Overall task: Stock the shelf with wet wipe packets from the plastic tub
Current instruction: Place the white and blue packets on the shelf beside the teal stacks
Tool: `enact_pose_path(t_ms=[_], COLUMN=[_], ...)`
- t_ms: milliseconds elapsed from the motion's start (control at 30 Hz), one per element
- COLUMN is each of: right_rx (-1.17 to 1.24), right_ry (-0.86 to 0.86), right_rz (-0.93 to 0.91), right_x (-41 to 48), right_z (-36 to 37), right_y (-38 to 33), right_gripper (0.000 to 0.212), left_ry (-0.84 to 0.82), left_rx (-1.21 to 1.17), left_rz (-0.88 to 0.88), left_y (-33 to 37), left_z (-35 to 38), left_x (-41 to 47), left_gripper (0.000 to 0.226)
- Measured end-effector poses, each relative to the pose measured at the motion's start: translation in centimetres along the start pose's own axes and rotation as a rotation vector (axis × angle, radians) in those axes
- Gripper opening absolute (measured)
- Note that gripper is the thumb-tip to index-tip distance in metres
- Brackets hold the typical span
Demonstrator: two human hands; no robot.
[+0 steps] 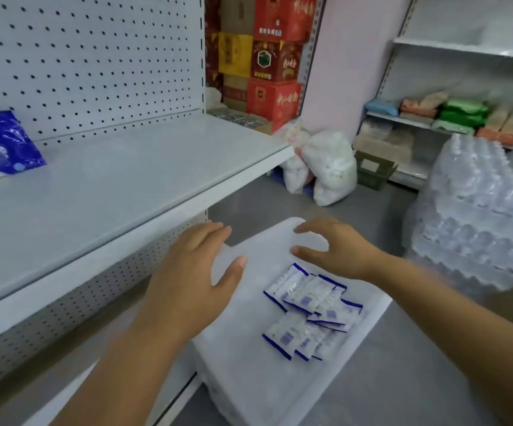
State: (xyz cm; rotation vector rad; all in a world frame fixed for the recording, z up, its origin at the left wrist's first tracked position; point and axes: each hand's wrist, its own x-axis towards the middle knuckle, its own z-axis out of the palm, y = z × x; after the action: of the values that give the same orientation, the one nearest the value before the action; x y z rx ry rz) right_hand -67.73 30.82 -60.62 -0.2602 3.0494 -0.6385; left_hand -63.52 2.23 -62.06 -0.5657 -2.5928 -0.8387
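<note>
1. A white metal shelf (pixel 120 186) runs along the left, its smooth top almost bare, with a pegboard back panel (pixel 89 56) dotted with dark holes behind it.
2. One blue-and-white pack (pixel 0 146) stands at the far left of the shelf, against the pegboard; its print is too blurred to read.
3. The tub (pixel 249 379) sits on the grey floor just beside the shelf's foot. It is white, translucent plastic, rectangular with rounded corners, and shallow.
4. The packets (pixel 310 309) lie in a loose, overlapping heap on the right half of the tub's floor. They are small, flat, glossy sachets, white with blue edges. About eight show, but the overlap hides an exact count.
5. The left hand (pixel 193 281) hovers over the tub's left rim, palm down, fingers together and thumb spread, holding nothing.
6. The right hand (pixel 335 250) hovers over the far end of the tub, thumb and forefinger curved apart in a wide C, empty, near the heap but not touching it.
7. Nothing lies between the hands and the packets, and the shelf's front edge is unobstructed.
8. Stacked shrink-wrapped bottle packs (pixel 476 210) crowd the right side, close to the tub.
9. Two knotted white bags (pixel 323 164) sit on the floor past the shelf end.
10. Red and yellow cartons (pixel 267 56) are stacked behind.
11. A second shelf unit (pixel 452 87) at the right holds soft green, orange and blue packs.
</note>
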Motion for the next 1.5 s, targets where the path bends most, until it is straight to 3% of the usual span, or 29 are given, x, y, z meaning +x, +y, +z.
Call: enact_pose_path(t_ms=[167,267,433,600,767,900,1067,1300,1400,1500], right_rx=[0.049,-0.060,0.046,0.242,0.449,0.520,0.565,0.649,0.691,0.822], right_ry=[-0.162,-0.280,-0.336,-0.232,-0.074,-0.077,-0.147,0.055,0.141,0.116], right_rz=[0.276,0.396,0.807,0.944,1.003,1.066,1.105,0.861,0.720,0.558], right_x=[-0.7,0.4,1.8,3.0,4.2,4.4,4.2,4.5,3.4,1.8], right_z=[4.0,5.9,9.0,11.1,13.0,12.9,12.5,12.5,11.0,8.8], right_y=[5.3,7.2,10.5,10.2,10.7,10.2,10.1,8.4,5.6,2.2], right_gripper=[0.050,0.042,0.054,0.054,0.056,0.054,0.044,0.058,0.057,0.046], left_ry=[-0.252,-0.331,-0.470,-0.625,-0.663,-0.672,-0.696,-0.616,-0.394,-0.123], left_rx=[0.072,0.145,0.313,0.410,0.458,0.464,0.473,0.328,-0.044,-0.515], left_rz=[-0.121,-0.215,-0.299,-0.291,-0.293,-0.276,-0.268,-0.278,-0.393,-0.531], left_y=[-2.3,-3.4,-4.9,-5.5,-5.8,-5.0,-4.8,-4.7,-4.0,-2.1], left_z=[3.8,5.5,8.2,9.0,9.0,9.2,9.0,8.5,8.0,6.6], left_x=[-1.7,-2.6,-4.3,-4.6,-4.8,-4.1,-4.5,-4.0,-3.6,-2.3], left_gripper=[0.074,0.073,0.083,0.084,0.084,0.078,0.073,0.068,0.056,0.030])
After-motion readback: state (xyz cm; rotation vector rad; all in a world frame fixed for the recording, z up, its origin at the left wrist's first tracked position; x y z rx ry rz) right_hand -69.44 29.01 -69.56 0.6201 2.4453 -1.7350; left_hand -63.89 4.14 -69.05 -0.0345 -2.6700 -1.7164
